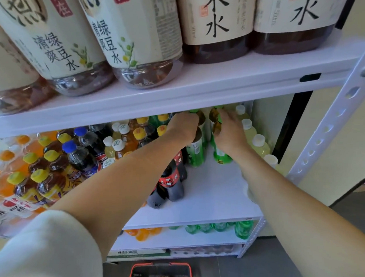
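The left hand [184, 129] closes its grip over the neck and shoulder of a green-labelled plastic bottle of amber drink [195, 152]. The right hand [230, 135] holds a second green-labelled plastic bottle [221, 155] the same way, with fingers curled round the upper part. The high hold is probably forced by the white upper shelf board [200, 84], which leaves little headroom, so only the tops can be reached from the front. Both bottles are upright at the rear right of the white middle shelf [216, 194], with their bases apparently on the board and a narrow gap between them. One bottle per hand lets both be drawn forward together without tipping. Just right of the second bottle, a row of pale yellow bottles with white caps [258, 143] runs along the shelf edge. To the left and in front stand dark cola bottles with red labels [171, 179]. The bare strip of board between these groups gives a clear lane for pulling the bottles out. Large cream-labelled bottles [139, 42] stand on the board above. A red-rimmed black shopping basket [161, 272] sits on the floor below the arms and is the likely place for the bottles.
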Demonstrator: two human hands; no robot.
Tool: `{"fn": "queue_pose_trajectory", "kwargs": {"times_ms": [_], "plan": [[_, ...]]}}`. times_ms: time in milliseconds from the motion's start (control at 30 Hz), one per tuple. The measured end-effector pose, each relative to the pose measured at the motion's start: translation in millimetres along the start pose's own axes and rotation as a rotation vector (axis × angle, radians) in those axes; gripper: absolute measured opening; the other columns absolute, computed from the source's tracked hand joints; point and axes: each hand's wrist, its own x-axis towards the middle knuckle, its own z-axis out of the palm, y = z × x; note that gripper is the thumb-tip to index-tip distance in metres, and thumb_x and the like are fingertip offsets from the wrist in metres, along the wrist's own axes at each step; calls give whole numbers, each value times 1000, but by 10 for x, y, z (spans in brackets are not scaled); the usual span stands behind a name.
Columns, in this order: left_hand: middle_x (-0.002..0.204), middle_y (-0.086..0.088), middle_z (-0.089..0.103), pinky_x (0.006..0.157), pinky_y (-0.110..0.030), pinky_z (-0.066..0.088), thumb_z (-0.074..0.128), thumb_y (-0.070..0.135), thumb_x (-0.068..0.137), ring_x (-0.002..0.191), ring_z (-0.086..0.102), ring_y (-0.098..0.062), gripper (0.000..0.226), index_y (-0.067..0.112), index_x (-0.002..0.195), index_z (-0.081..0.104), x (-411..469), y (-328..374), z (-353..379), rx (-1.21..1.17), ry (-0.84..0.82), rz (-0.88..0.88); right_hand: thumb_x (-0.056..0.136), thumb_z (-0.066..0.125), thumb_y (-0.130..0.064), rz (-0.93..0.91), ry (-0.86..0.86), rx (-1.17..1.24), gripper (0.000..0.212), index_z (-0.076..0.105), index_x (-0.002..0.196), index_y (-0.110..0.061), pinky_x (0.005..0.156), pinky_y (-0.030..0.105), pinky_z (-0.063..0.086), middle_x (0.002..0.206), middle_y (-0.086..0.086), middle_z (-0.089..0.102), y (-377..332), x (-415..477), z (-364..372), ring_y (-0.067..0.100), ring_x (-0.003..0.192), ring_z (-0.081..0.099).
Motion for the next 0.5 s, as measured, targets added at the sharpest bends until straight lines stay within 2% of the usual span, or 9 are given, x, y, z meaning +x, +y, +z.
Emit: {"fn": "queue_pose_trajectory", "kwargs": {"times_ms": [133, 267, 400, 500], "plan": [[105, -16, 67, 68, -35, 41, 51, -3, 89, 97, 64, -33, 23, 3, 109, 60, 17, 7, -5, 20, 7, -11, 87, 63, -9, 53, 35, -75, 44, 53, 130, -10, 95, 45, 47, 134, 18, 45, 26, 16, 18, 38, 117, 50], [115, -18, 63, 70, -37, 43, 52, -2, 89, 105, 62, -35, 31, 3, 120, 56, 8, 67, -19, 49, -8, -36, 90, 61, -9, 35, 54, -126, 33, 58, 122, -6, 84, 41, 49, 121, 20, 56, -24, -107, 34, 38, 103, 58], [128, -24, 50, 81, -44, 51, 61, -4, 85, 114, 55, -41, 52, 5, 134, 46, -155, 173, -75, 83, -24, -51, 86, 55, 7, -14, 104, -34, 36, 60, 118, -8, 77, 42, 50, 112, 17, 61, -66, -328, -34, 35, 93, 62], [125, -19, 55, 83, -44, 51, 58, 4, 88, 110, 58, -38, 48, 8, 134, 48, -400, 273, -48, -68, 95, 36, 88, 57, 1, -73, 133, -10, 38, 59, 124, -11, 72, 39, 47, 116, 18, 60, -127, -497, -152, 38, 95, 60]]}}
